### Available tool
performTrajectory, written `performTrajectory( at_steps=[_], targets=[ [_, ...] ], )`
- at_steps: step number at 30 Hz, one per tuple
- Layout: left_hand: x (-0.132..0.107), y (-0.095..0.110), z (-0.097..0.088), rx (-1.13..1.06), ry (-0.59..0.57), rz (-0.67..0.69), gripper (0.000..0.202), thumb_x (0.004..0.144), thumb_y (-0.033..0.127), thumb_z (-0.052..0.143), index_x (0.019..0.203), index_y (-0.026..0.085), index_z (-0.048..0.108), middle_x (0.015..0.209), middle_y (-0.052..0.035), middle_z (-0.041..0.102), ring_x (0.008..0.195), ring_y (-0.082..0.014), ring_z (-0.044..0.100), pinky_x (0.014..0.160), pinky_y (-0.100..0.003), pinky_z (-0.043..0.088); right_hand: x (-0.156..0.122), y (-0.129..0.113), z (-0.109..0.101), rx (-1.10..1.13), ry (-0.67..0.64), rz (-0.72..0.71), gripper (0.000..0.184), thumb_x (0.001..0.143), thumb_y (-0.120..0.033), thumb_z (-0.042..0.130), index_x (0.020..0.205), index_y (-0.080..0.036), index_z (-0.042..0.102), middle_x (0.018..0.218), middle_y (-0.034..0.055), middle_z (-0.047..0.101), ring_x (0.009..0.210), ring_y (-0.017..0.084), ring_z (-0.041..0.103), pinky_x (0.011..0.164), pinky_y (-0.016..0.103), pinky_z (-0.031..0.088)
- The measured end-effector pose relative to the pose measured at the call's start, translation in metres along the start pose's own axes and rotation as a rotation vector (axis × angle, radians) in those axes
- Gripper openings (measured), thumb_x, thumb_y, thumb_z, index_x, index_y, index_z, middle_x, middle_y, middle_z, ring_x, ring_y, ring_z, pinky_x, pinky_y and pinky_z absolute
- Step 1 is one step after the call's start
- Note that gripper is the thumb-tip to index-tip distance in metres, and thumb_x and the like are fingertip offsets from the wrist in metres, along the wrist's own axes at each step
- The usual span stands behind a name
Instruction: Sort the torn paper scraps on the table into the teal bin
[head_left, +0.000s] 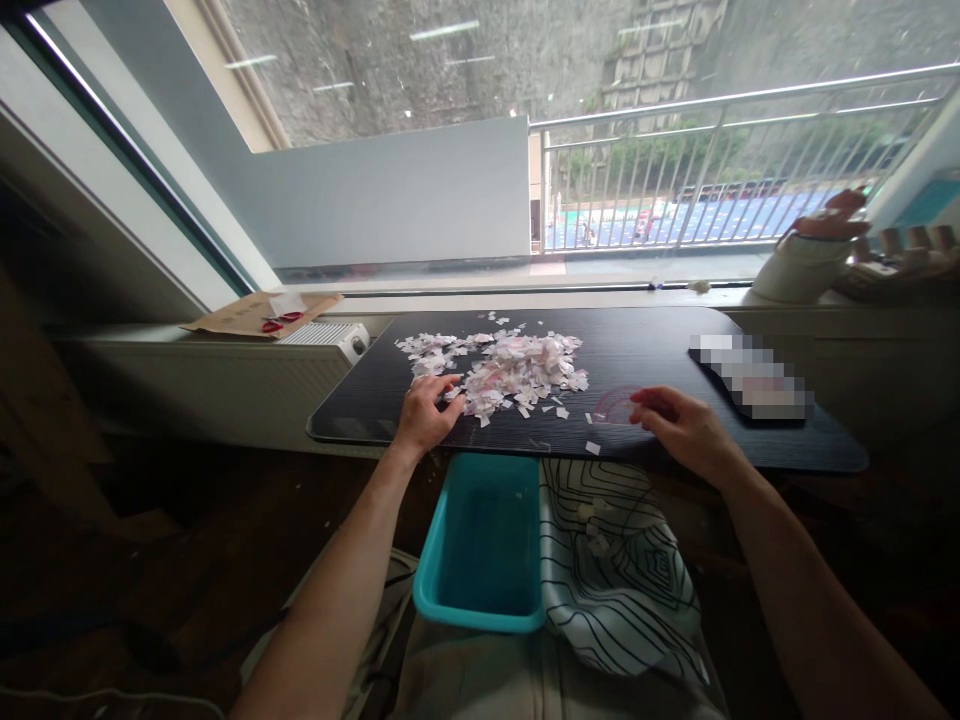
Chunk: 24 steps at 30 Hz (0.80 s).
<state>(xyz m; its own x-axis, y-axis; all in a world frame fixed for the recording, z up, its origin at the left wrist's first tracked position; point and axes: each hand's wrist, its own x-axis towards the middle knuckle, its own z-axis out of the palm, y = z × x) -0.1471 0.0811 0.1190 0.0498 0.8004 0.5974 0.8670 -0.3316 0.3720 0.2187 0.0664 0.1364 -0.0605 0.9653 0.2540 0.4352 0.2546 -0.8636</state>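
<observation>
A heap of small torn paper scraps point(517, 370), white with some pink, lies on the dark tabletop point(637, 340). My left hand point(427, 412) is at the heap's near left edge, thumb and forefinger apart, with scraps beside the fingertips. Between the fingers and thumb of my right hand point(679, 425) is the edge of a clear, pinkish, half-round plastic piece that looks like a protractor point(613, 404), resting low over the table. A few loose scraps lie near it. Below the table's front edge sits a turquoise plastic basin point(480, 615).
Black-lined white cloth point(622, 600) lies right of the basin, with some scraps on it. A blurred-out flat object point(750, 380) is at the table's right. Red-handled scissors point(281, 322) rest on a brown envelope point(240, 320) at left. A window stands behind; jars point(802, 260) line its sill.
</observation>
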Motion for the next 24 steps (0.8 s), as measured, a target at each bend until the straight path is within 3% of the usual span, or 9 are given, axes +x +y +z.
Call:
performTrajectory(
  at_steps=[4,10,15,20,24],
  targets=[
    [0.0,0.0,0.0,0.004,0.0,-0.005,0.026,0.078,0.031,0.056,0.1,0.022,0.065,0.088,-0.0033,0.065,0.088,-0.0226,0.058,0.087,-0.037,0.045,0.003,-0.003,0.005,0.016,0.044,-0.013,0.024,0.073,-0.038,0.062,0.088,-0.018,0.064,0.076,0.0051,0.072,0.072,0.019,0.067,0.074,0.035,0.053],
    [0.0,0.0,-0.001,0.003,-0.004,-0.001,0.026,0.078,0.032,0.056,0.101,0.022,0.065,0.088,-0.0031,0.065,0.089,-0.0223,0.059,0.088,-0.036,0.045,-0.009,0.0,-0.003,-0.014,-0.066,-0.006,0.02,0.072,-0.035,0.062,0.083,-0.02,0.066,0.076,0.003,0.071,0.071,0.018,0.065,0.071,0.032,0.052],
    [0.0,0.0,0.0,0.001,0.002,0.009,0.027,0.079,0.032,0.055,0.101,0.021,0.065,0.087,-0.0038,0.065,0.088,-0.0227,0.058,0.087,-0.037,0.045,-0.017,-0.004,-0.006,-0.004,-0.024,0.001,0.022,0.072,-0.037,0.062,0.084,-0.02,0.065,0.076,0.0039,0.071,0.071,0.019,0.064,0.071,0.033,0.052],
    [0.0,0.0,0.0,0.004,0.001,0.018,0.026,0.079,0.032,0.055,0.1,0.021,0.065,0.087,-0.0037,0.065,0.086,-0.0222,0.059,0.086,-0.036,0.045,-0.024,-0.004,-0.008,-0.021,-0.137,0.007,0.021,0.074,-0.036,0.061,0.087,-0.019,0.066,0.079,0.0041,0.071,0.072,0.019,0.064,0.068,0.031,0.051],
    [0.0,0.0,0.0,0.005,0.004,0.02,0.026,0.079,0.032,0.055,0.1,0.02,0.065,0.087,-0.0038,0.065,0.087,-0.0223,0.058,0.086,-0.036,0.045,-0.026,-0.005,-0.008,-0.005,-0.099,0.011,0.021,0.074,-0.036,0.061,0.086,-0.02,0.065,0.079,0.004,0.071,0.072,0.018,0.064,0.068,0.03,0.051]
  ],
)
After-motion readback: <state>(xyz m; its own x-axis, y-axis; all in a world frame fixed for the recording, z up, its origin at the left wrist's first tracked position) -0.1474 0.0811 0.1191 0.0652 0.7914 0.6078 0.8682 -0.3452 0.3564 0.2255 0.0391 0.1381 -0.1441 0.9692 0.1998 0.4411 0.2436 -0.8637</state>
